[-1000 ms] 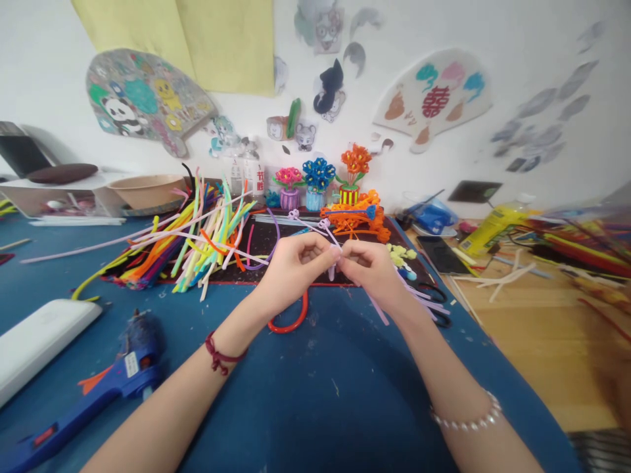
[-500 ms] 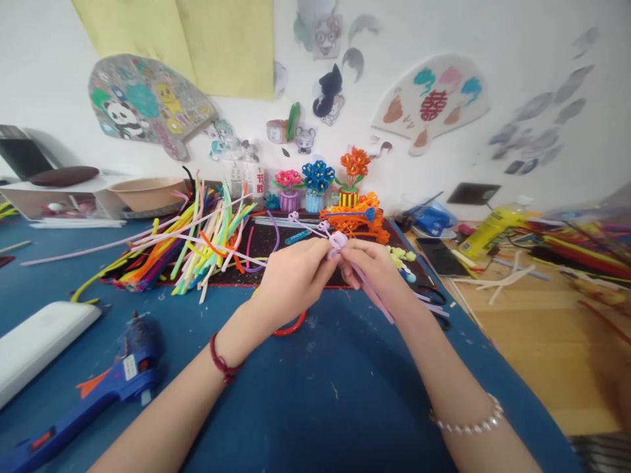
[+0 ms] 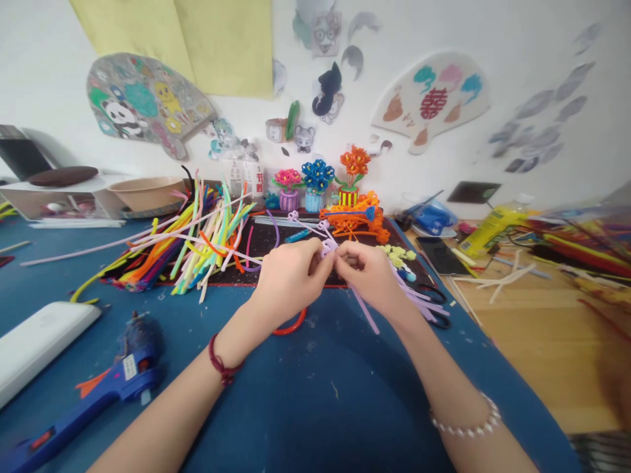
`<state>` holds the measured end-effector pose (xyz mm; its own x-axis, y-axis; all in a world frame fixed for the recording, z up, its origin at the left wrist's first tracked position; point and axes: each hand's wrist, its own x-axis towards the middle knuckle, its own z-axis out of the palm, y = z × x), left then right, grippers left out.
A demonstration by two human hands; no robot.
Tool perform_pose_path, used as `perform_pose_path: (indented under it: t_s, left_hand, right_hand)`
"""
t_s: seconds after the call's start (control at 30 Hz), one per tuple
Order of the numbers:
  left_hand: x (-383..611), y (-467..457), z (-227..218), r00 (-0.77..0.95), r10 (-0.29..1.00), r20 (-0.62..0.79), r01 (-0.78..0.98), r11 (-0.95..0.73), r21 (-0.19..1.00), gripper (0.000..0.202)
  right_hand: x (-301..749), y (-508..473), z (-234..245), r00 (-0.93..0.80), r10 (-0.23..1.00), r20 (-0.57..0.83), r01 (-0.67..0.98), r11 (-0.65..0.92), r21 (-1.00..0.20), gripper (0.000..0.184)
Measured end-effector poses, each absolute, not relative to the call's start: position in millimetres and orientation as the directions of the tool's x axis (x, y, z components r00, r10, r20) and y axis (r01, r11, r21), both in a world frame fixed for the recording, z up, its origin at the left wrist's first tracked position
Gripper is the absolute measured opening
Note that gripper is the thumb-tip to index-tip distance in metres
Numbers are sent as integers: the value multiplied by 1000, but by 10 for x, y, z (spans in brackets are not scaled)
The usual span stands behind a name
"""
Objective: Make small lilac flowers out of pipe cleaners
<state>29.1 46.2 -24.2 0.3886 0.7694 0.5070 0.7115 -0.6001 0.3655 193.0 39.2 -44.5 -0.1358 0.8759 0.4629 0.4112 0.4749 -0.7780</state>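
Fingers [image 3: 323, 268] of the left hand [image 3: 288, 276] and right hand [image 3: 371, 272] come together at the tips, both closed in a pinch on a lilac pipe cleaner [image 3: 365, 311]; its looped head shows just beyond the left thumb, and its straight end slants down below the right hand. Just beyond the fingertips, curled lilac pieces [image 3: 323, 225] lie over a dark mat [image 3: 261, 238]. Farther past them stand three potted flowers [image 3: 317, 177], pink, blue and orange. Above and to the right of the fingers, a fan [image 3: 414, 98] on the wall bears the red double-happiness character 囍, the clearest writing in view. Beyond and to the left, a clear bottle [image 3: 253, 176] carries red Chinese characters too small to read surely. Well to the right, a yellow bottle [image 3: 493, 230] has lettering blurred past reading. Left of the fingers lies a bundle of coloured pipe cleaners [image 3: 207, 240]; nearer the body on that side, a blue glue gun [image 3: 112, 393] wears a white sticker whose print is too fine to make out.
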Motion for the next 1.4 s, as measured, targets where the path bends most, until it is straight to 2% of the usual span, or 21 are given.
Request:
perform_pose_path:
  t_s: [0.13, 0.37, 0.5, 0.63, 0.83, 1.03, 1.13, 1.27, 1.4]
  left_hand:
    - [301, 459, -239, 349, 797, 493, 672, -580, 461, 24]
    - [295, 456, -244, 379, 770, 514, 644, -618, 451, 29]
    - [277, 476, -238, 434, 719, 543, 565, -687, 457, 28]
    - [250, 497, -220, 471, 686, 555, 431, -728, 533, 30]
    - [234, 499, -164, 493, 742, 453, 321, -640, 699, 27]
    - [218, 493, -130, 524, 736, 428, 275, -622, 733, 29]
    - [214, 498, -137, 548, 746, 378, 167, -540, 825, 34]
    - [220, 503, -155, 550, 797, 251, -29, -282, 959, 37]
    - [224, 504, -163, 532, 833, 151, -178, -64, 982, 33]
  right_hand:
    - [1931, 388, -444, -160, 857, 491, 445, 506, -739, 15]
    - [1928, 388, -450, -172, 851, 496, 468, 514, -719, 14]
    - [1937, 399, -448, -165, 870, 465, 406, 489, -772, 16]
    - [1951, 399, -436, -177, 895, 409, 335, 445, -830, 16]
    - [1968, 400, -407, -188, 896, 402, 283, 441, -851, 18]
    - [1970, 374, -351, -232, 897, 376, 264, 430, -863, 25]
    - [1979, 371, -342, -257, 893, 368, 206, 423, -883, 31]
    - [1998, 385, -366, -257, 895, 365, 111, 402, -909, 34]
    - [1997, 384, -387, -264, 888, 377, 51, 403, -914, 33]
